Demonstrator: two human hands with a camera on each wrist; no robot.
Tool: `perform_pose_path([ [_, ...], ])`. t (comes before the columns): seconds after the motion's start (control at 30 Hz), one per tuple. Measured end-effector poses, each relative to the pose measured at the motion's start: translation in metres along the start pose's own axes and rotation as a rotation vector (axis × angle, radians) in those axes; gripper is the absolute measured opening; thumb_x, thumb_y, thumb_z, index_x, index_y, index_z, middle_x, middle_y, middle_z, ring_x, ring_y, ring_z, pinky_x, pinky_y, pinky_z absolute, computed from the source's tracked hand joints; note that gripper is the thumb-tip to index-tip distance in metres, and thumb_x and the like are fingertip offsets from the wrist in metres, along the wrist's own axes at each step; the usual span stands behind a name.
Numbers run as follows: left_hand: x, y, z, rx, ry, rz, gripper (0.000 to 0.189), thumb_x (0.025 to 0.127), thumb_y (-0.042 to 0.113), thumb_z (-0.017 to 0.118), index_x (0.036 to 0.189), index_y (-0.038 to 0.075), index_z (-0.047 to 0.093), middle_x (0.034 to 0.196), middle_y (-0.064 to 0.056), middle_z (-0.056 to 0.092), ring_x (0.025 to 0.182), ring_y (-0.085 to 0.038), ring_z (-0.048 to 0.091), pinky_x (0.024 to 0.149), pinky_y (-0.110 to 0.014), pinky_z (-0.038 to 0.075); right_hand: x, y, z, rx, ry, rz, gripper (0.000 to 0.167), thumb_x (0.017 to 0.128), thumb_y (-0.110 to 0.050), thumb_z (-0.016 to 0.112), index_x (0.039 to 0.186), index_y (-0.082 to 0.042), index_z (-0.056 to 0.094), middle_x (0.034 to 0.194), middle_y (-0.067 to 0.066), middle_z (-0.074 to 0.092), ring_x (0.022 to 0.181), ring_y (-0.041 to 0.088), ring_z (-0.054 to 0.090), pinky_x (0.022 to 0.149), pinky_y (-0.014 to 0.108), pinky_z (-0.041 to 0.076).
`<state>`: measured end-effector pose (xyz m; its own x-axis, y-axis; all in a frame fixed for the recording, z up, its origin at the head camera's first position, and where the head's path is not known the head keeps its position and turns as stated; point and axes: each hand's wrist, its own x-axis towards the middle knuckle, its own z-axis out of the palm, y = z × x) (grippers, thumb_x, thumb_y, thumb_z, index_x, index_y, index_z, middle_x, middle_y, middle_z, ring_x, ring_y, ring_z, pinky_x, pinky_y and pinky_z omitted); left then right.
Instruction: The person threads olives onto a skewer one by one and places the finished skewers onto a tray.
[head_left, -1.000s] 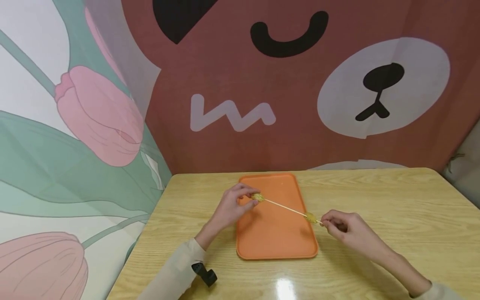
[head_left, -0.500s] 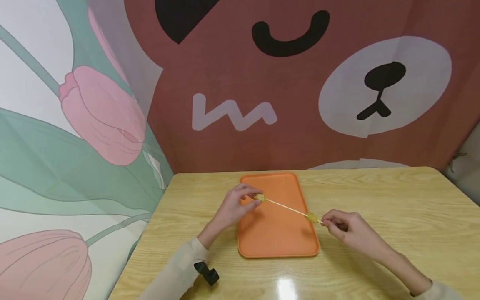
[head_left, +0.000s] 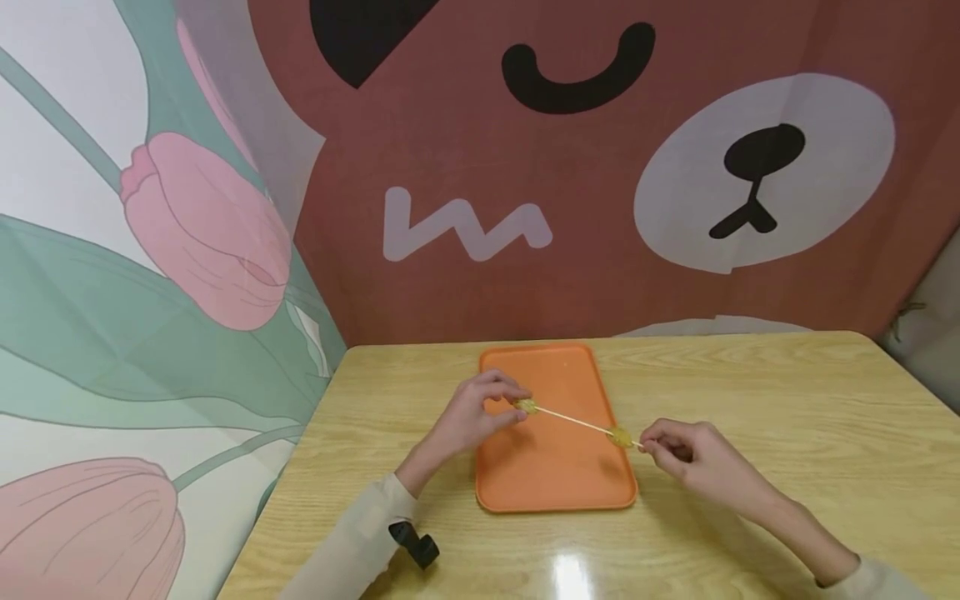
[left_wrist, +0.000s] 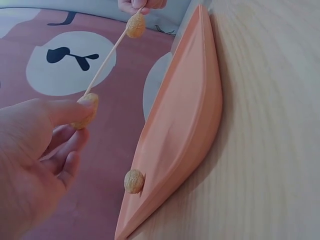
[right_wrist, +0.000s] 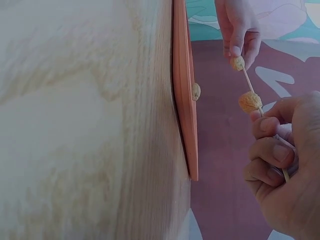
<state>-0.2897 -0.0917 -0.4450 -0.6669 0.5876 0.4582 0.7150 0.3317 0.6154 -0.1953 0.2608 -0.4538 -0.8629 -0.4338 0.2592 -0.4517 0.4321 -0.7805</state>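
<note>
My right hand pinches the near end of a thin wooden skewer over an orange tray. A wrinkled yellow-tan ball, like a dried fruit or nut, is threaded on the skewer close to the right fingertips. At the skewer's far end, my left hand pinches a second wrinkled ball between thumb and fingers. In the left wrist view, a third ball lies on the tray; in the head view the left hand hides it. Bare stick shows between the two threaded balls.
The tray lies on a light wood table. A black strap sits at the left sleeve. Behind the table hangs a cloth backdrop with a bear face, and a flowered cloth hangs at the left.
My left hand has shifted a little right and toward me with its ball, which now sits nearer the other ball. Less bare skewer shows between them. My right hand has barely moved.
</note>
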Motion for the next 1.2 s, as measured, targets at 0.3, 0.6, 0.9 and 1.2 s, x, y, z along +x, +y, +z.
perform_pose_path([
  [0.3,0.002,0.002,-0.001,-0.038,-0.102,0.039,0.025,0.085,0.01,0.085,0.109,0.008,0.08,0.104,0.007,0.065,0.107,-0.012,0.059,0.089,-0.04,0.054,0.0,0.002,0.005,0.018,-0.034,-0.018,0.01,0.104,-0.009,0.061,0.102,-0.009,0.07,0.07,-0.002,0.056,0.054,-0.001,0.038,0.043,0.025,0.037],
  [0.6,0.001,0.002,0.0,-0.049,-0.178,0.042,0.021,0.083,0.012,0.087,0.103,0.012,0.082,0.098,0.009,0.066,0.121,-0.014,0.056,0.106,-0.031,0.042,0.002,-0.001,0.01,0.048,-0.063,-0.046,0.01,0.104,-0.009,0.061,0.102,-0.009,0.071,0.068,-0.009,0.055,0.054,-0.002,0.037,0.042,0.024,0.037],
  [0.9,-0.001,0.004,0.0,-0.057,-0.224,0.047,0.02,0.081,0.014,0.089,0.1,0.013,0.082,0.095,0.01,0.067,0.13,-0.017,0.053,0.112,-0.031,0.034,0.002,0.0,0.013,0.05,-0.068,-0.08,0.011,0.103,-0.005,0.062,0.1,-0.01,0.07,0.067,-0.014,0.052,0.054,-0.003,0.037,0.042,0.022,0.037],
  [1.2,0.001,0.007,0.002,-0.028,-0.225,0.108,0.023,0.082,0.015,0.089,0.103,0.012,0.082,0.096,0.01,0.068,0.1,-0.003,0.064,0.114,-0.032,0.032,0.003,-0.004,0.016,0.059,-0.069,-0.088,0.009,0.102,-0.004,0.062,0.1,-0.008,0.07,0.07,-0.011,0.054,0.056,-0.002,0.041,0.043,0.023,0.038],
])
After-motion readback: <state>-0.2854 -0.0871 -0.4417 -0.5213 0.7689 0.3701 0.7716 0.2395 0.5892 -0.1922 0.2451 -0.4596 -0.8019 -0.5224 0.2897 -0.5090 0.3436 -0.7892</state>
